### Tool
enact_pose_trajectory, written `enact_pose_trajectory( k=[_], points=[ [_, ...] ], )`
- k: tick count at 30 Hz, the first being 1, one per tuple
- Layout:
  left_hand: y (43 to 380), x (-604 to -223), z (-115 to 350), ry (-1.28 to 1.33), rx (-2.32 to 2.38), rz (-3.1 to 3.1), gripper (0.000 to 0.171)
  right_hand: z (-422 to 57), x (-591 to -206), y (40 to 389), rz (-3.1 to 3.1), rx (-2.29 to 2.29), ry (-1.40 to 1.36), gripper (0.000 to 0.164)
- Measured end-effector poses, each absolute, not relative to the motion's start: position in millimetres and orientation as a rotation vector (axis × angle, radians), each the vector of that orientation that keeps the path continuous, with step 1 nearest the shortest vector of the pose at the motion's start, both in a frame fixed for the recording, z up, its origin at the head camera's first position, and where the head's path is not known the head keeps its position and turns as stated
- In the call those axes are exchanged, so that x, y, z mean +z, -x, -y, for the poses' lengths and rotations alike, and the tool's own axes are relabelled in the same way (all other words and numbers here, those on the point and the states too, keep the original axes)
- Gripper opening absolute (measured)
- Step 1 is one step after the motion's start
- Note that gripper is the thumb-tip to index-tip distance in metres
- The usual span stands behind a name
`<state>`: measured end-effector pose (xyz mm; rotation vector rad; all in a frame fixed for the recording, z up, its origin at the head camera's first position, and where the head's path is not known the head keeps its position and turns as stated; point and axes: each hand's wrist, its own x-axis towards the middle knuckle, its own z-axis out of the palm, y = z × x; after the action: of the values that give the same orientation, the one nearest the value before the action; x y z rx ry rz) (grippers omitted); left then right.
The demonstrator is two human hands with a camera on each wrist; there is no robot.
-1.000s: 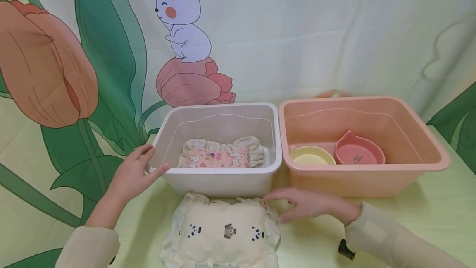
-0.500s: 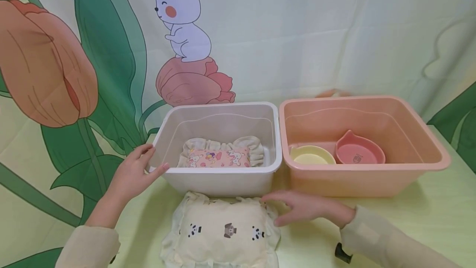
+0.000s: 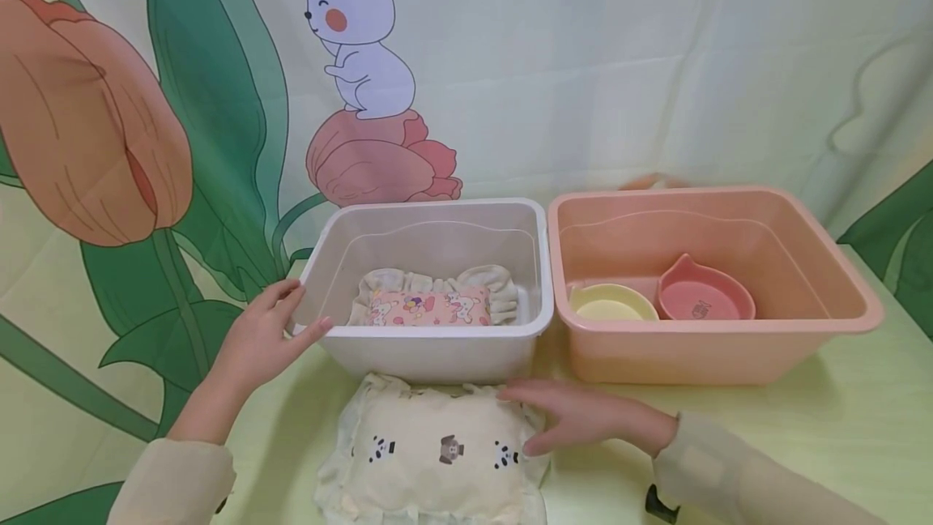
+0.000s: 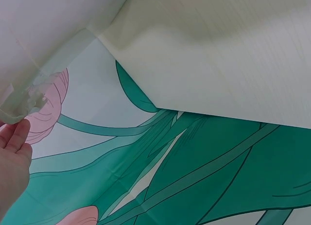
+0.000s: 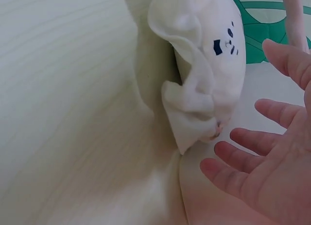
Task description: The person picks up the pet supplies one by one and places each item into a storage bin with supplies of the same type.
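Note:
A cream ruffled pillow [image 3: 415, 468] printed with panda and dog faces lies on the table in front of the white tub [image 3: 430, 357]. My right hand [image 3: 579, 413] hovers at the pillow's right edge, fingers spread. In the right wrist view that hand [image 5: 272, 162] shows a gap between its fingers and the ruffle [image 5: 192, 96]. At the tub's front left corner, my left hand [image 3: 264, 340] touches the rim with thumb and fingers. The left wrist view shows its fingers [image 4: 18, 135] against the rim from outside. Inside the tub sits a pink ruffled pillow [image 3: 430, 308] with rabbit prints.
To the right stands a peach tub [image 3: 700, 355], its side close against the white one. It holds a yellow dish [image 3: 615, 305] and a pink dish [image 3: 705, 296]. A curtain [image 3: 583, 63] with rabbit and tulip prints hangs behind the pale green table [image 3: 824, 428].
My right hand has moved left and slightly down, so in the head view it now overlaps the cream pillow's right side. My left hand stays at the white tub's corner.

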<state>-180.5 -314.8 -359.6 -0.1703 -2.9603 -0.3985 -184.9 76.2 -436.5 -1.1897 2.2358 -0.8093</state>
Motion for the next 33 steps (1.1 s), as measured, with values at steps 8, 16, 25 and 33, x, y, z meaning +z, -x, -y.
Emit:
enact_pose_trajectory(
  k=[8, 16, 25, 33],
  points=[
    [180.7, -357.8, 314.3, 0.179, -0.386, 2.952, 0.077, -71.9, -441.8, 183.0, -2.25, -0.839, 1.313, 0.071],
    [181.1, -359.1, 315.2, 0.169, -0.399, 2.959, 0.077, -62.9, -446.0, 179.5, -2.306, -0.793, 1.214, 0.07],
    [180.9, -359.4, 315.0, 0.168, -0.399, 2.965, 0.078, -55.0, -456.5, 179.2, -2.362, -0.793, 1.204, 0.068],
    [180.2, -359.4, 314.7, 0.164, -0.396, 2.964, 0.077, -49.1, -465.1, 179.3, -2.394, -0.806, 1.168, 0.068]
  ],
)
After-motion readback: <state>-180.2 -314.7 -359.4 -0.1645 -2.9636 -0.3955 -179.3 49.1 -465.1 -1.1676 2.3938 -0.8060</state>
